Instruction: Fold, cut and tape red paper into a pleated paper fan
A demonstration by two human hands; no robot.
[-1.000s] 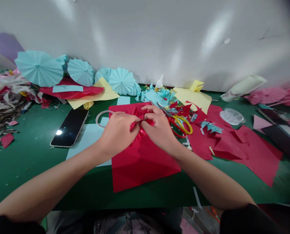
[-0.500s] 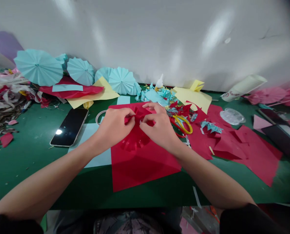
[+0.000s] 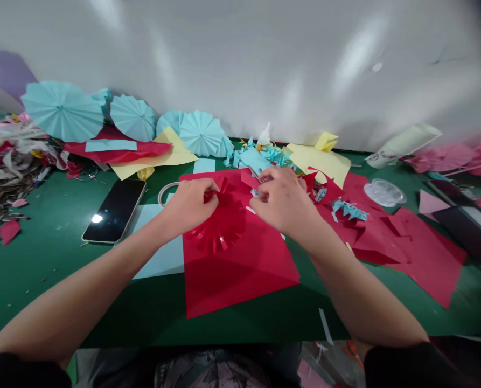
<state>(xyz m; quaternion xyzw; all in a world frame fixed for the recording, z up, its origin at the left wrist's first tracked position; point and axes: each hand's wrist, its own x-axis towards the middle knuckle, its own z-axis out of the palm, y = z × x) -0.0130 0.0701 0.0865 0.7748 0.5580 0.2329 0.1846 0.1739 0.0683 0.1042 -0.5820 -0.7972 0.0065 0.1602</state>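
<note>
On red sheet [image 3: 244, 277]: pleated red paper [image 3: 218, 229], pinched by left hand [image 3: 188, 203], best held lightly; right hand [image 3: 289, 203] curled, contents undetermined.

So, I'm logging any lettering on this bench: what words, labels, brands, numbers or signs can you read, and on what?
No readable text.
Pale cylinder: reddish marks near one end, too small and blurred to read.
Smartphone: no lettering visible on its dark screen.

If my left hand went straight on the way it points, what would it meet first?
Likely the red pleated paper that your left hand appears to pinch; depth there is unclear.
</note>
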